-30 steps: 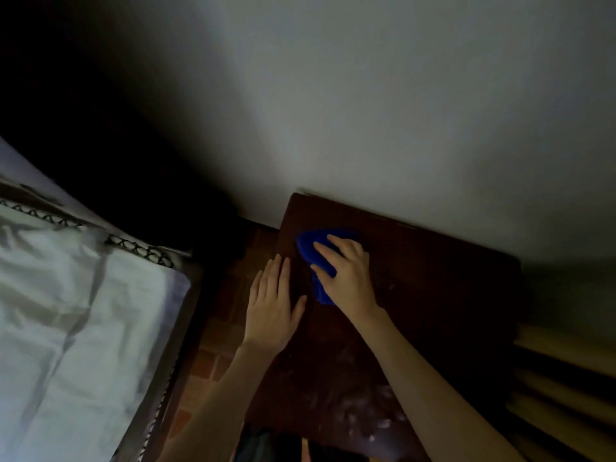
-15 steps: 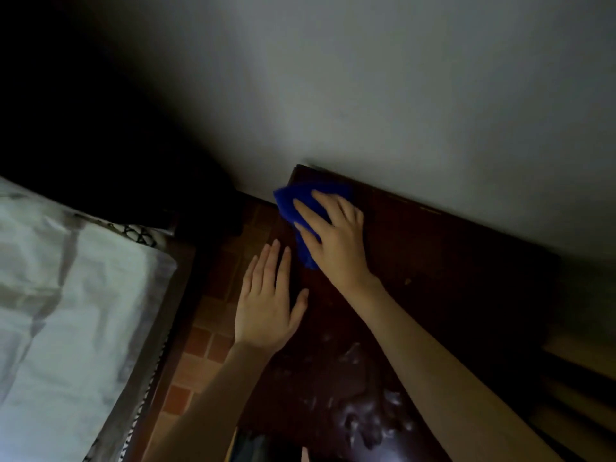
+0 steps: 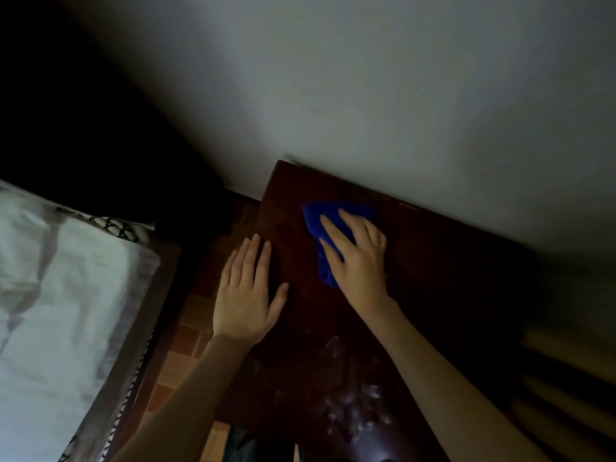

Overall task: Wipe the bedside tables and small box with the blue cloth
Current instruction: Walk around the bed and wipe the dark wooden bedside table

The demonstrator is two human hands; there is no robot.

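So the blue cloth is sitting up in the far left corner of the bedside table, close to the wall but not quite against it. It's bunched into a rough wedge, with its long axis running about 12 to 6 and leaning a touch toward 11.

The right hand is right on top of it, fingers laid out fairly straight and a bit spread, pressing it down instead of clutching it. From that wrist the cloth pokes out at 11 o'clock.

The left hand is over at 8 o'clock from the cloth, a little apart from it. It lies flat with the fingers straight and together along the table's left edge, holding nothing. I can't tell if it's bearing weight or just resting there.

The right hand is clearly the working one. My guess is the unwiped ground lies toward 3 and 5 o'clock, since the whole right side of the top is bare dark wood, and there are pale smeary streaks near the front edge at 6.

Further out, a reddish tiled floor shows in the gap at 9. Then comes the bed with its white bedding. It's super dim in here. No small box visible anywhere.
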